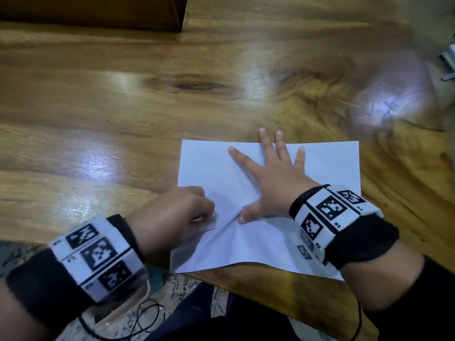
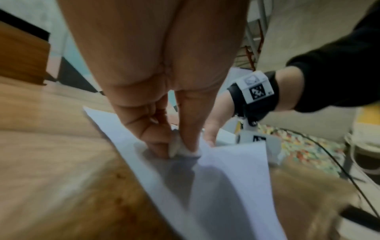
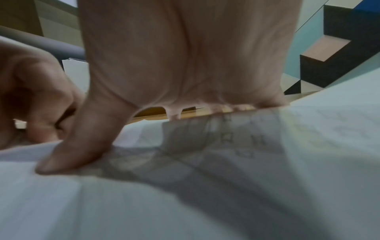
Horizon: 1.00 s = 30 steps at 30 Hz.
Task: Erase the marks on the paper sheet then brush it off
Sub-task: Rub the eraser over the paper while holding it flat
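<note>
A white paper sheet (image 1: 320,166) lies on the wooden table (image 1: 123,107) near its front edge, buckled into a ridge in the middle. My right hand (image 1: 275,175) lies flat on the sheet with fingers spread, its thumb (image 3: 68,155) pressing the paper (image 3: 267,186). My left hand (image 1: 177,212) is curled at the sheet's left side and pinches a small white eraser (image 2: 185,148) against the paper (image 2: 226,186). A faint short mark shows near the right thumb. Most of the eraser (image 1: 213,221) is hidden by the fingers.
A dark wooden box (image 1: 93,11) stands at the table's far left. Some grey metal objects (image 1: 449,62) sit at the far right edge. The table's front edge runs just under the sheet, with a black cable (image 1: 138,323) hanging below over a patterned floor.
</note>
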Available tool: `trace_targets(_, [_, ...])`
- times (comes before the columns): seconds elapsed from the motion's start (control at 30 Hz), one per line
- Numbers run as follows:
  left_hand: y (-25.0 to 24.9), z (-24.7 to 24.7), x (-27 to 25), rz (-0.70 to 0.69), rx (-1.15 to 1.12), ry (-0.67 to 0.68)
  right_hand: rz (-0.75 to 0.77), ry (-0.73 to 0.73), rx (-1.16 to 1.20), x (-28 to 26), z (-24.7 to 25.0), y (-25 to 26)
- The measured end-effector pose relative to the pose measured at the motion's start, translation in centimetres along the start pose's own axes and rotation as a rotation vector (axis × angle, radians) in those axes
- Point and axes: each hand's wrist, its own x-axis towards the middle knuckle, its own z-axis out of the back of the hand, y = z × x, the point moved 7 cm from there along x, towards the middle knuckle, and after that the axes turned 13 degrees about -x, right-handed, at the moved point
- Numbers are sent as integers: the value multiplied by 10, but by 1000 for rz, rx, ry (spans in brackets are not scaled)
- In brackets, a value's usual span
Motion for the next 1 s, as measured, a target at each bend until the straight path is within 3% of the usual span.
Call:
trace_targets(0.33, [7, 26, 21, 67, 47, -111, -38, 6, -6, -4, -6, -8])
trace_targets(0.57, [4, 28, 40, 130, -9, -106, -44, -32, 15, -16, -7, -23])
trace_targets(0.77, [-2, 22, 59, 140, -10, -122, -28, 72, 69, -30, -25, -11])
trace_targets(1.0, [-8, 29, 61, 130, 50, -136, -64, 62, 27, -27, -29, -12])
